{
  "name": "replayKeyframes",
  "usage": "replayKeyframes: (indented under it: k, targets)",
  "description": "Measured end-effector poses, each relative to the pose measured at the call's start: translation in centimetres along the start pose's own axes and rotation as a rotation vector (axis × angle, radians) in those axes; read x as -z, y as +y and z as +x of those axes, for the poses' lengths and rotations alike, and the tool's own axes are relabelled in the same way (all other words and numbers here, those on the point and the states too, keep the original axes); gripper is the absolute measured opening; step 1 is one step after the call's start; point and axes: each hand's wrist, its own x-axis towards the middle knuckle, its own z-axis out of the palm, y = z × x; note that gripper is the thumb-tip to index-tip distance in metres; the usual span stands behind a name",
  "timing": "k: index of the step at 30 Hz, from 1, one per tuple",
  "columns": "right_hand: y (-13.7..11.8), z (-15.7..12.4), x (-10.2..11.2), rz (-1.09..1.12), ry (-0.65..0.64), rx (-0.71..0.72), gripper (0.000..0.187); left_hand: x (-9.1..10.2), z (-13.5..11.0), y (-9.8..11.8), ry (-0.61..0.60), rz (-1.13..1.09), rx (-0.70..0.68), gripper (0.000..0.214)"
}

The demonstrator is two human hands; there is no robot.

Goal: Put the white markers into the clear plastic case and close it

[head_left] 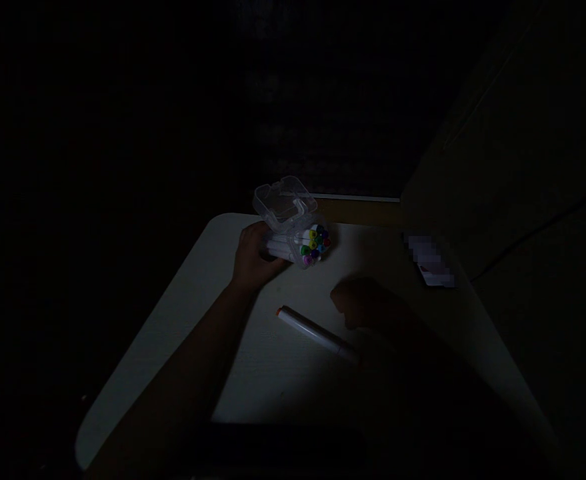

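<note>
My left hand [253,259] is closed around a clear plastic case [281,244] that lies on its side, tilted toward the right. The case's hinged lid [285,202] stands open at the back. Several white markers with coloured ends [315,244] fill it, their yellow, green, blue, red, purple and pink tips facing right. A single white marker with an orange end [315,331] lies loose on the table, slanting down to the right. Just above and right of it, my right hand [360,303] is curled in deep shadow. Whatever its fingers may hold is hidden.
The pale table [173,320] has rounded corners. A phone-like flat object [430,261], partly blurred out, lies near its right edge. A dark cable [537,230] runs beyond that edge. The room around is very dark.
</note>
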Motion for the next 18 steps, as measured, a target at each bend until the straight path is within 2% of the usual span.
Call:
replayKeyframes:
  k: [2,5,12,18]
  targets:
    - [0.6,-0.4,0.7,0.003,-0.006,0.023,0.026,0.1,0.1,0.1,-0.006,0.011,0.008,0.071]
    - [1.8,-0.9,1.6,0.053,0.084,0.055,0.024,0.1,0.2,0.1,-0.019,0.014,0.013,0.071]
    - [3.4,-2.1,3.4,0.24,0.495,0.062,0.027,-0.1,0.1,-0.4,-0.02,-0.037,-0.03,0.07]
    - [3.8,-4.1,4.4,0.25,0.774,0.137,0.023,-0.3,-0.5,-1.1,-0.004,-0.009,-0.018,0.072]
